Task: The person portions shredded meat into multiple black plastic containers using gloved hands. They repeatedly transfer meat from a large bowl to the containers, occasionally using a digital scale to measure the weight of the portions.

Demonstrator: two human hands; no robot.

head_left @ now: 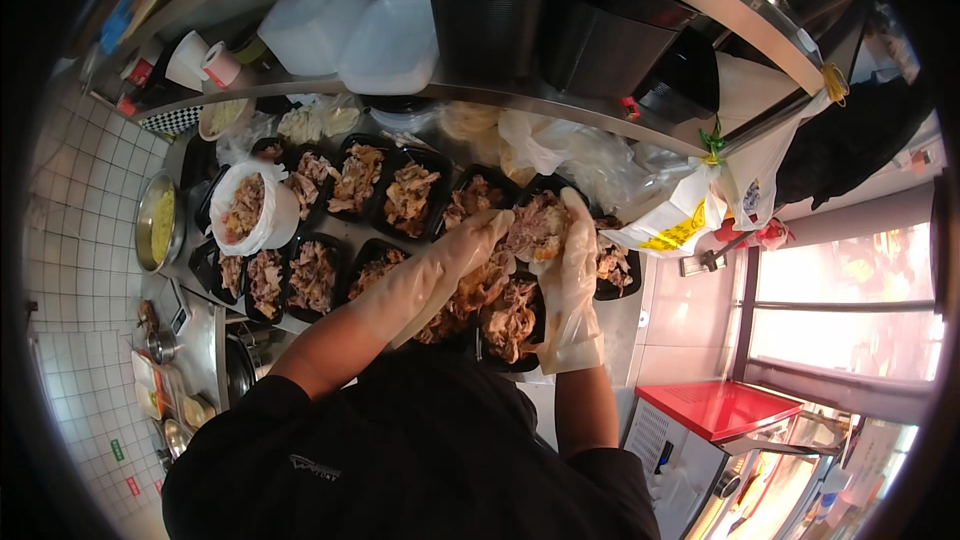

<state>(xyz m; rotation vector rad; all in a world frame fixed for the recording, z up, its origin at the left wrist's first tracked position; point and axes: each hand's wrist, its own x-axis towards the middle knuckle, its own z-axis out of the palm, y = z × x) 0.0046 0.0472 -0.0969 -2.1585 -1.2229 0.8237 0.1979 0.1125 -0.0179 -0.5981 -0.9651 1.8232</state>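
Left hand: clear-gloved left hand (488, 238) curved in, fingertips narrow on the near-left face of the meat clump (538, 230); grip partly hidden by its own back.
Right hand: gloved too; right hand (576, 245) looks flatter, fingers pointing away from the body, pressed along the clump's other side. I read it as one shared hold, clump between both.
Meat clump: well to the right of the white tub (286, 208), roughly level with it, raised over the black trays. Whether it touches the meat beneath, I can't tell.
Clump axis: ragged, no clear front end. Visible part looks slightly longer away from the body than across; full long axis hidden by gloves. Paler, pinkish face turned up to me.
Handling: I'd press evenly from both sides, palms cupped under, since loose shreds could drop. I'd hold low over a tray, away from the rims, and let the fingers open gradually.
Front tray: front tray (483, 350), right of the tub and nearer the body, heaped with browned meat; long side runs away from the body.
Back tray: back tray (443, 202), between tub and clump, also loaded, slightly skewed.
Plastic bags: crumpled plastic bags (585, 155), right of the tub and farther back, just beyond the clump.
Steel bowl: steel bowl (177, 240) of yellow shreds, near the tub's left.
Shelf: metal shelf (560, 110), beyond and above the tub, stacked with containers.
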